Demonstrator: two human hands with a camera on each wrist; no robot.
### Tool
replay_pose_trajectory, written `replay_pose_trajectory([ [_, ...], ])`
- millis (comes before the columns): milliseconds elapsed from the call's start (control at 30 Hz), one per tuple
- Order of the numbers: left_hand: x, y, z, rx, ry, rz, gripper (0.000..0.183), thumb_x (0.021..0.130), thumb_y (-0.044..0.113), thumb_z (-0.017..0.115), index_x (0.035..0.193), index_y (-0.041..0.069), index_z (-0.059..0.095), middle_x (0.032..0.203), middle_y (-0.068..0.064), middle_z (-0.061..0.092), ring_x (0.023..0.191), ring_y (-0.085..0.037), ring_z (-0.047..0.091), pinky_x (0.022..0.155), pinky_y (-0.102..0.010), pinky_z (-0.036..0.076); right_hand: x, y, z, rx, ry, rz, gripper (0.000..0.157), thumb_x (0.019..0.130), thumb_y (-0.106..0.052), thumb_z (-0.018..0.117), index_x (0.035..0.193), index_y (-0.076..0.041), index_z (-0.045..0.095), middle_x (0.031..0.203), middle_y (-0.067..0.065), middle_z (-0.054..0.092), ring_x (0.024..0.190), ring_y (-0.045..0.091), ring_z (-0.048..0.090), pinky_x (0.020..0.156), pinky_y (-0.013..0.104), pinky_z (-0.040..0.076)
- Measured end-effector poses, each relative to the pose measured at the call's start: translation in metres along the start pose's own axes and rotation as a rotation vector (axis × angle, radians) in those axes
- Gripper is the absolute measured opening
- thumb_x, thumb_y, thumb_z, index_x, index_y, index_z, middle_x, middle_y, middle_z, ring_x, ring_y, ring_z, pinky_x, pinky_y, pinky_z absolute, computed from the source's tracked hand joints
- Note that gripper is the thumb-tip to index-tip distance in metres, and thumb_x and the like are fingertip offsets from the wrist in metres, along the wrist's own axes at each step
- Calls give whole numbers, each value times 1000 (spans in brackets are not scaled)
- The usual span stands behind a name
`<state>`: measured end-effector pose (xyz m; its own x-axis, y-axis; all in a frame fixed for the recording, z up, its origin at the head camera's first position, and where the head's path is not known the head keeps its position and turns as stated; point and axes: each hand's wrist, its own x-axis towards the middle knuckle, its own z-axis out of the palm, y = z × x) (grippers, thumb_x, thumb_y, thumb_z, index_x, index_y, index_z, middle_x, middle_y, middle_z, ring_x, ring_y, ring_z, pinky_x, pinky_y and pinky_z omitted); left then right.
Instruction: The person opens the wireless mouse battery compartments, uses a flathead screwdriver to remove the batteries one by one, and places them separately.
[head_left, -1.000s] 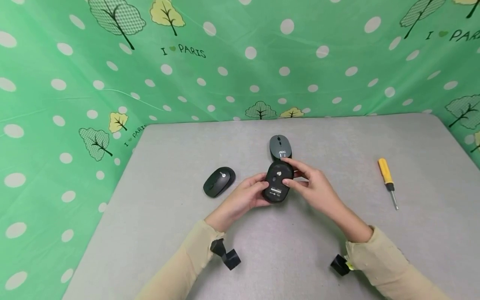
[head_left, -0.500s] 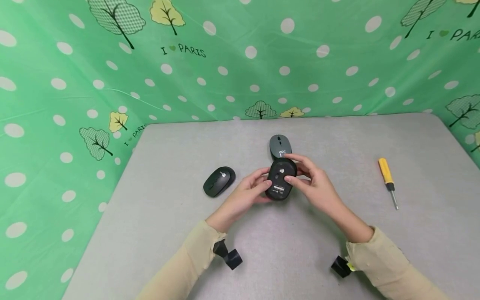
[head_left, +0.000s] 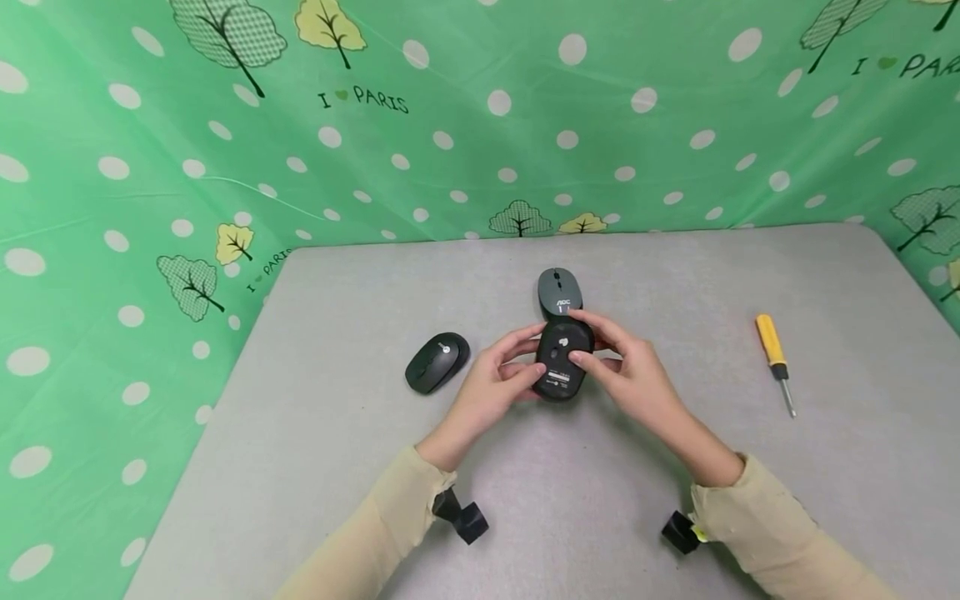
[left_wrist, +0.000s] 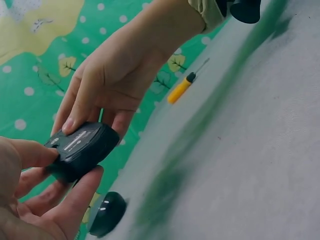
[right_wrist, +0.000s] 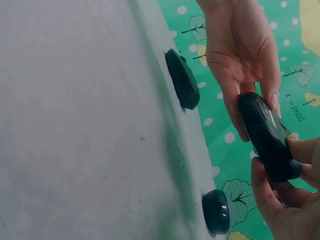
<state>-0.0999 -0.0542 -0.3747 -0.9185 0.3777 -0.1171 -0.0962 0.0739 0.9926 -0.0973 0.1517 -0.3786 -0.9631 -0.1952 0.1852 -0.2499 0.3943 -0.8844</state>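
A black computer mouse (head_left: pixel 564 358) is held up over the table with its underside, label and small heart-shaped mark facing the head camera. My left hand (head_left: pixel 493 379) grips its left side, thumb on the underside and fingers beneath. On the right edge, my right hand (head_left: pixel 637 375) pinches it, with the thumb on the underside. Both wrist views show the mouse (left_wrist: pixel 85 150) clear of the tabletop, between the two hands. Just beyond it lies a dark grey AOC mouse (head_left: pixel 559 292), its near end partly hidden. Left of my left hand sits another black mouse (head_left: pixel 437 363), right side up.
A screwdriver (head_left: pixel 772 350) with a yellow handle lies on the right part of the grey table (head_left: pixel 300 467). Behind the table's far edge hangs a green dotted cloth (head_left: pixel 450 167). Black wrist mounts (head_left: pixel 471 523) stick out from both sleeves.
The held mouse has shifted slightly right and turned a little in both hands. My left hand's fingers have moved up along its side. The other mice and the screwdriver stay in place.
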Motion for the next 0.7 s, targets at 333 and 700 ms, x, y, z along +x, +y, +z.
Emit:
replay_pose_trajectory([
  [333,0,-4,0,30,15,1,55,95,3,60,147,12,48,138,-20,59,101,-26,71,77,-43,63,2,1,-4,-25,-22,27,48,96,-12,65,143,-13,53,119,21,71,110,35,69,75,15,54],
  [700,-1,-5,-1,23,-17,8,54,95,3,61,147,11,48,138,-21,58,101,-25,71,78,-46,63,3,3,-8,63,62,12,43,90,-3,71,132,-3,62,128,17,64,101,-2,59,83,9,54],
])
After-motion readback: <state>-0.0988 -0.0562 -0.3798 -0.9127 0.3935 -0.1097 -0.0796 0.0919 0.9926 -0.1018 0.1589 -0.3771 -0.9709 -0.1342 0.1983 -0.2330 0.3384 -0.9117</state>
